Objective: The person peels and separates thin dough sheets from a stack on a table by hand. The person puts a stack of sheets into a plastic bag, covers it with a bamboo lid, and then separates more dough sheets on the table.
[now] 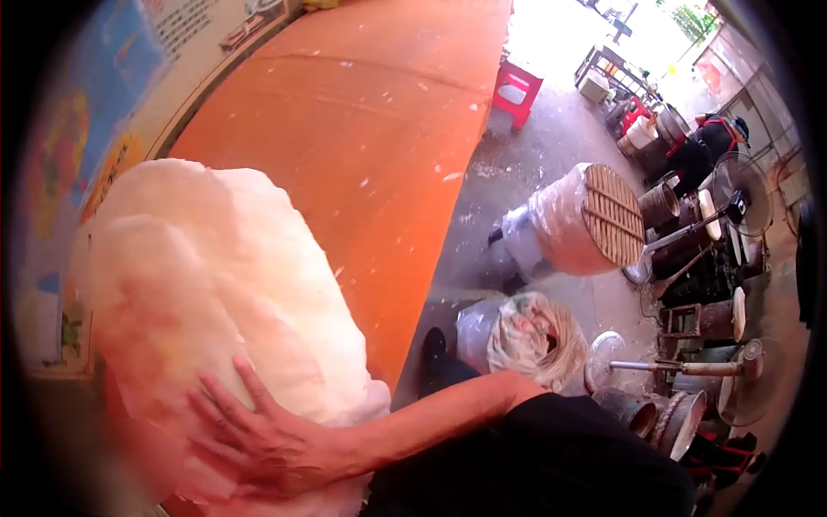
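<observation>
My right hand (276,444) lies on a big, pale, soft mass (267,267) that looks like dough. Its fingers are spread and its back faces up; the thumb is hidden. The mass is smooth and thick, with rounded folds, and rests on an orange tabletop (370,129) at the left. Bare forearm runs from this hand to a black sleeve. I cannot make out my left hand; the lower left corner holds only a blurred pinkish patch.
A poster (112,77) borders the table's left side. On the floor at right are a plastic-wrapped drum with a slatted lid (613,215), a cloth-topped container (534,340), fans (743,194), metal pots (680,422) and a red stool (517,90). A person in dark clothing (711,146) bends farther back.
</observation>
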{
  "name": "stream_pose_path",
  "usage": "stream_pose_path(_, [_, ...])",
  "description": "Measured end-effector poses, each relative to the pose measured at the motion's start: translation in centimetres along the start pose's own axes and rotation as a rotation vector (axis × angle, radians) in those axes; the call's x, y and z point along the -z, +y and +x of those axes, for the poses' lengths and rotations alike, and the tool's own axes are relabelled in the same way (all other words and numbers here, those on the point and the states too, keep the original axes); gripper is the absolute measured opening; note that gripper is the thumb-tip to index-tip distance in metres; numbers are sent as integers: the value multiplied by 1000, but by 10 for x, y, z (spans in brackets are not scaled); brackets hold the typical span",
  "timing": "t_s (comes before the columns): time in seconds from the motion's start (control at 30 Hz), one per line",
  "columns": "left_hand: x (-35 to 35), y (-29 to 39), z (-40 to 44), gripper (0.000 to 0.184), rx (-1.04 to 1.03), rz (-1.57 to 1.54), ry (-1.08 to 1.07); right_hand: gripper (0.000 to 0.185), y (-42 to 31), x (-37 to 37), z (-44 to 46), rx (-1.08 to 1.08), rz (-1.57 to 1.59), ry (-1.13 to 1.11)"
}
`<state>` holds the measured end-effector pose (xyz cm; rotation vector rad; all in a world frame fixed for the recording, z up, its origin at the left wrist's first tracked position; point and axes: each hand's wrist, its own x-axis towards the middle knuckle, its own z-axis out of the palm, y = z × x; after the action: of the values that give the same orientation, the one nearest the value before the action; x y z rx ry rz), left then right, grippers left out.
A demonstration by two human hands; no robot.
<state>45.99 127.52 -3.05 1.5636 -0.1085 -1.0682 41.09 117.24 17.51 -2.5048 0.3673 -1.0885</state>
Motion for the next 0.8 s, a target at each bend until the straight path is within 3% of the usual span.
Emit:
stream_pose_path(0.33, [-118, 36, 25, 37, -110, 58, 34, 75, 109, 108, -28, -275, 7, 0])
stream_pose_path(0.47, [-144, 46, 47, 36, -131, 66, 13, 75, 154, 138, -36, -380, -150, -29])
stream_pose_path(0.8, [-246, 86, 89, 35, -230, 137, 51, 72, 268, 216, -32, -409, -253, -7])
